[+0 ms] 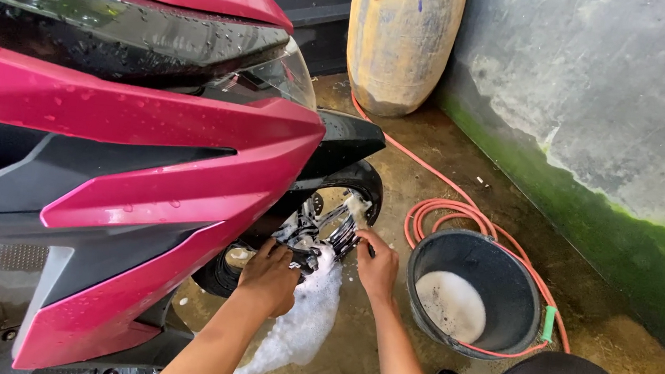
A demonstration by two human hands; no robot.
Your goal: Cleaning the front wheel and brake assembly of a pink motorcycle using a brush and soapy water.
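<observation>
Both hands are down at the scooter's front wheel (329, 223): left hand (269, 274) on the soapy spokes, right hand (378, 266) beside it. Foam (299, 322) trails below the wheel. A bucket (475, 294) sits right of the wheel, ringed by a hose (448, 210).

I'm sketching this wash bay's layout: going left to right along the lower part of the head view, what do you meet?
Pink scooter fairing → left hand on the soapy front wheel → right hand → dark bucket of suds, ringed by an orange hose → green-stained wall.

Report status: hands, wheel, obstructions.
Left hand and right hand both on soapy front wheel. Foam running down. Bucket and hose beside, clear.
</observation>
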